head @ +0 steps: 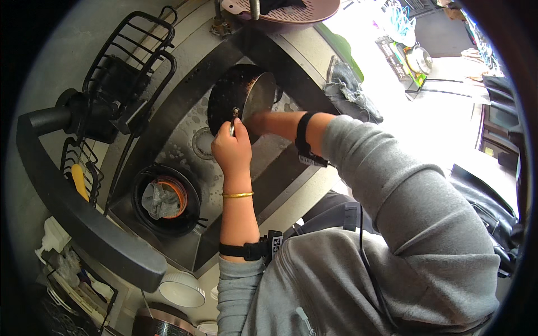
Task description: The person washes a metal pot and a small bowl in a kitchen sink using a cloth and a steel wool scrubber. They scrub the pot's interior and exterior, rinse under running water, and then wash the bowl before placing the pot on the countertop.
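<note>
A dark metal pan (229, 90) with a scorched outer side is tipped on its side in the metal sink (180, 134). My left hand (232, 149) is closed around its handle, beside the round drain (204, 143). Reaching in from the right, my right hand (258, 122) is at the pan's inner face. Its fingers are blurred and partly hidden, so I cannot tell whether they hold anything. A black pot (193, 210) stands in the sink's near left part, with an orange-rimmed bowl (180, 191) and a grey cloth (159, 201) inside it.
A thick black curved bar (84, 218) and a black wire rack (126, 38) flank the sink's left. Behind is a faucet (254, 10) beside a pink colander (294, 10). A wet grey cloth (349, 92) lies on the right counter; a white bowl (182, 290) stands near the front left.
</note>
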Action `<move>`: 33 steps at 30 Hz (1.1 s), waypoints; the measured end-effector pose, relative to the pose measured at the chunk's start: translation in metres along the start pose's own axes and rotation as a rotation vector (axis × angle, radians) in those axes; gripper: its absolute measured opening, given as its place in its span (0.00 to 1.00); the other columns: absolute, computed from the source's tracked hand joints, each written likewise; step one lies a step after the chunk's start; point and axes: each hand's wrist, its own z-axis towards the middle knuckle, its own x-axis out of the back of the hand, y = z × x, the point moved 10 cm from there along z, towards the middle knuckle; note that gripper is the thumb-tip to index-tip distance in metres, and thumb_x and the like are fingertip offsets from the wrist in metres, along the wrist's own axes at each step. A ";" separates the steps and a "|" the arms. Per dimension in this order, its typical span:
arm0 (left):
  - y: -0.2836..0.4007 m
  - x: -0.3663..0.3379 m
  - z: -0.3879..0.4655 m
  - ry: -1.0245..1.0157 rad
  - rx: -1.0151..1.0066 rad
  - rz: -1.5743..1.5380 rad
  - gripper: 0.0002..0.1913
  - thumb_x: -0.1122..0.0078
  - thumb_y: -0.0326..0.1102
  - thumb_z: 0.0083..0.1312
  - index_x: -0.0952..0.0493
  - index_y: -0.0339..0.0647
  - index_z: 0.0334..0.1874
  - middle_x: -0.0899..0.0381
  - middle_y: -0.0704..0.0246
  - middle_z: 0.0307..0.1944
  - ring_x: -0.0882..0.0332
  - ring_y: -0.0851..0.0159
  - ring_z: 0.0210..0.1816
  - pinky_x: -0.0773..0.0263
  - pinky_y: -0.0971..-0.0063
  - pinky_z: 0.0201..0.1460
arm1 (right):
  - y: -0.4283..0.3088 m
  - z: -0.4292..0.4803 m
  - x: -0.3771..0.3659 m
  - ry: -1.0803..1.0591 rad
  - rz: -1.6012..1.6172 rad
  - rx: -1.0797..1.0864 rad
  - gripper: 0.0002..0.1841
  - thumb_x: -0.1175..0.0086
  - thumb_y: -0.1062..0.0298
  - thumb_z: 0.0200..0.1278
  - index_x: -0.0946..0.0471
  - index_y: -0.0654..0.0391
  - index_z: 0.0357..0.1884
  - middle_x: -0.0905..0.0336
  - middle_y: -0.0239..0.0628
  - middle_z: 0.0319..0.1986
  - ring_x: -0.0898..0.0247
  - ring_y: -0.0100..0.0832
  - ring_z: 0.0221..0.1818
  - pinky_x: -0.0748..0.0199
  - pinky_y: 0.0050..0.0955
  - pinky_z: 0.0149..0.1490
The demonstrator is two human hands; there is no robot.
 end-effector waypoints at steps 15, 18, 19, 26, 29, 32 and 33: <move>0.009 0.051 -0.036 0.102 0.064 -0.115 0.17 0.46 0.40 0.62 0.32 0.35 0.20 0.31 0.53 0.16 0.30 0.47 0.21 0.39 0.62 0.21 | 0.016 -0.074 0.045 0.056 0.540 -0.100 0.15 0.52 0.69 0.52 0.28 0.57 0.45 0.26 0.39 0.33 0.26 0.32 0.28 0.24 0.32 0.26; 0.032 0.065 -0.059 0.056 -0.140 -0.020 0.18 0.44 0.38 0.60 0.37 0.39 0.15 0.34 0.58 0.13 0.33 0.50 0.17 0.40 0.63 0.18 | 0.005 -0.055 0.051 0.199 0.714 -0.092 0.12 0.54 0.73 0.53 0.25 0.59 0.39 0.23 0.40 0.30 0.23 0.36 0.26 0.23 0.36 0.29; 0.042 0.069 -0.067 0.047 -0.241 0.020 0.18 0.44 0.37 0.59 0.38 0.41 0.14 0.35 0.60 0.12 0.34 0.52 0.16 0.40 0.64 0.18 | -0.007 -0.049 0.056 0.244 0.648 -0.007 0.12 0.54 0.73 0.53 0.25 0.59 0.39 0.22 0.40 0.30 0.23 0.36 0.26 0.23 0.36 0.30; 0.063 0.080 -0.110 -0.139 -0.538 0.049 0.19 0.42 0.41 0.57 0.39 0.45 0.14 0.39 0.68 0.12 0.35 0.62 0.14 0.39 0.70 0.17 | -0.032 -0.040 0.072 0.300 0.534 0.208 0.12 0.53 0.72 0.52 0.24 0.58 0.39 0.22 0.40 0.31 0.23 0.35 0.29 0.24 0.35 0.33; 0.066 0.081 -0.124 -0.149 -0.594 0.067 0.21 0.45 0.49 0.59 0.38 0.46 0.15 0.38 0.70 0.13 0.34 0.64 0.16 0.37 0.73 0.20 | -0.036 -0.053 0.072 0.282 0.481 0.257 0.12 0.53 0.71 0.52 0.23 0.57 0.39 0.22 0.40 0.31 0.23 0.35 0.30 0.24 0.34 0.35; 0.066 0.082 -0.130 -0.147 -0.633 0.068 0.21 0.46 0.53 0.59 0.38 0.47 0.16 0.38 0.72 0.14 0.35 0.67 0.18 0.37 0.74 0.22 | -0.040 -0.065 0.073 0.262 0.430 0.310 0.12 0.52 0.71 0.52 0.23 0.56 0.39 0.21 0.40 0.31 0.23 0.35 0.31 0.25 0.34 0.36; 0.062 0.084 -0.128 -0.146 -0.588 0.051 0.21 0.46 0.53 0.59 0.38 0.48 0.16 0.39 0.72 0.14 0.35 0.66 0.18 0.37 0.73 0.22 | -0.043 -0.068 0.075 0.256 0.412 0.335 0.12 0.52 0.71 0.52 0.22 0.56 0.38 0.21 0.40 0.31 0.23 0.35 0.31 0.25 0.34 0.37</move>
